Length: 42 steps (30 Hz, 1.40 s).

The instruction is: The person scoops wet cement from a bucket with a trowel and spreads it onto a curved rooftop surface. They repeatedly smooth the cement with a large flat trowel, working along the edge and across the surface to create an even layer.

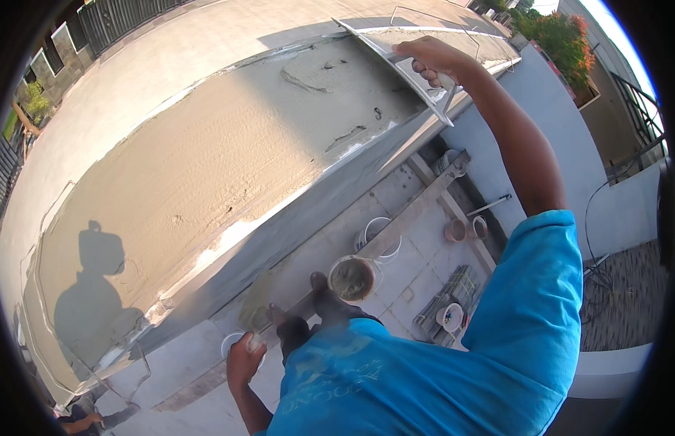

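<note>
My right hand [435,62] is closed round the handle of a long, flat plastering float [370,47]. The float lies at the far right end of a raised slab of wet mortar [206,152], and marks and ridges show in the mortar beside it. Low in the picture, my left hand [243,361] grips the pale handle of a trowel [256,301], whose blade looks coated with mortar. That trowel hangs beside the slab's side wall [243,265], apart from the wet surface.
I stand on a narrow plank [417,200] above tiled floor. A mortar bucket [352,278] is near my feet, with a white bucket [387,231] behind it. Small pots [455,231] and a tub among tools [449,317] sit to the right. Another person's hand [92,420] shows at lower left.
</note>
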Available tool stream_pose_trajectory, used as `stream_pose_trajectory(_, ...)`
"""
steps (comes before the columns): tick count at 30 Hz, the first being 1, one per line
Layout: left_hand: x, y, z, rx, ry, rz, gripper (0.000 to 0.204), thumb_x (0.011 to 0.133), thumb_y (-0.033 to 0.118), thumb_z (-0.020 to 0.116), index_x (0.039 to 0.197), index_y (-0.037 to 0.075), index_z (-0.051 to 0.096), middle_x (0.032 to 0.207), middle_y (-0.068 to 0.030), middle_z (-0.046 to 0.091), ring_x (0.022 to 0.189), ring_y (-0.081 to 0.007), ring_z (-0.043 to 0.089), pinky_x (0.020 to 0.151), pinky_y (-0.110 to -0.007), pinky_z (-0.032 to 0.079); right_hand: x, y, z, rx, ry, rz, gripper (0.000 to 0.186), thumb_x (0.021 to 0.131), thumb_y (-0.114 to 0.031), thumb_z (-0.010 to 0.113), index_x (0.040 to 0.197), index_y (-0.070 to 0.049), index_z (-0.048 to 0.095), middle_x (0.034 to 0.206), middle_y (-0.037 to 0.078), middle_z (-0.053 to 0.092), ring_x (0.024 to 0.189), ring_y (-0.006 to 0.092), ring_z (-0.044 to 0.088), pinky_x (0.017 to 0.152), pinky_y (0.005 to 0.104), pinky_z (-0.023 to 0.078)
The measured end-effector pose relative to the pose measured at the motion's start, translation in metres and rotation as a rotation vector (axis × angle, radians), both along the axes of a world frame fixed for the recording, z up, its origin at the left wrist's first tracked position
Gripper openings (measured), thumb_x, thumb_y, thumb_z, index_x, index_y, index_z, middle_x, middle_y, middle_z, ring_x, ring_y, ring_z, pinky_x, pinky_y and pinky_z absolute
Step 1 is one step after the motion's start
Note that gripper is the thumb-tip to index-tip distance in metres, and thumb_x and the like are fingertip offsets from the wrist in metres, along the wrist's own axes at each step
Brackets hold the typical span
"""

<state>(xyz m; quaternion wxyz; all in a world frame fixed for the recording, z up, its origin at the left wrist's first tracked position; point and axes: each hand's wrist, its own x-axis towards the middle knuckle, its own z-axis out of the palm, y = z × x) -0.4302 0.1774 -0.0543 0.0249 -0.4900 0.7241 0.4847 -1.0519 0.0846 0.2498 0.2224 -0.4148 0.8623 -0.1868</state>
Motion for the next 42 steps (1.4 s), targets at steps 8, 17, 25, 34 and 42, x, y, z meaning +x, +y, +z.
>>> stream_pose_trajectory(8,0.031,-0.012,0.003,0.067,0.021,0.004,0.035,0.084,0.028,0.072,0.098,-0.001,0.059,0.083,-0.0258,0.062,0.080,-0.0434,0.064,0.071,-0.048,0.047,0.121,-0.012,0.006,-0.042,-0.077,0.103,0.054,0.097,-0.040,0.060,0.126,0.005,0.063,0.058,-0.001,0.037,0.039,0.0083,0.038,0.037,0.0286,0.035)
stream_pose_trajectory(17,0.066,-0.005,-0.017,0.094,0.044,0.022,0.038,0.083,0.031,0.072,0.100,-0.001,0.060,0.085,-0.0270,0.063,0.085,-0.0453,0.064,0.073,-0.049,0.048,0.243,-0.032,0.012,-0.010,0.054,0.264,0.053,0.098,-0.041,0.058,0.125,0.003,0.067,0.058,0.002,0.042,0.039,0.0093,0.042,0.040,0.0291,0.038)
stream_pose_trajectory(25,0.073,-0.001,0.000,0.084,0.049,0.045,0.040,0.085,0.032,0.072,0.102,-0.002,0.061,0.088,-0.0282,0.063,0.088,-0.0462,0.063,0.075,-0.048,0.049,0.318,-0.046,0.029,0.049,-0.501,0.423,0.054,0.095,-0.045,0.059,0.128,-0.002,0.062,0.066,0.001,0.048,0.045,0.0095,0.041,0.051,0.0301,0.039)
stream_pose_trajectory(34,0.103,0.015,-0.006,0.020,0.027,0.154,0.041,0.085,0.032,0.072,0.115,0.004,0.066,0.095,-0.0245,0.069,0.092,-0.0417,0.067,0.078,-0.046,0.051,0.323,-0.020,0.027,-0.135,-0.069,0.578,0.044,0.093,-0.042,0.062,0.107,-0.003,0.074,0.067,0.005,0.058,0.050,0.0138,0.052,0.051,0.0304,0.043)
stream_pose_trajectory(42,0.104,0.016,0.013,-0.010,0.024,0.121,0.038,0.086,0.032,0.069,0.114,0.007,0.067,0.096,-0.0239,0.070,0.093,-0.0420,0.067,0.080,-0.047,0.051,0.389,-0.039,-0.009,-0.223,0.368,0.894,0.041,0.098,-0.040,0.062,0.110,-0.004,0.075,0.102,0.020,0.075,0.088,0.0311,0.072,0.084,0.0405,0.056)
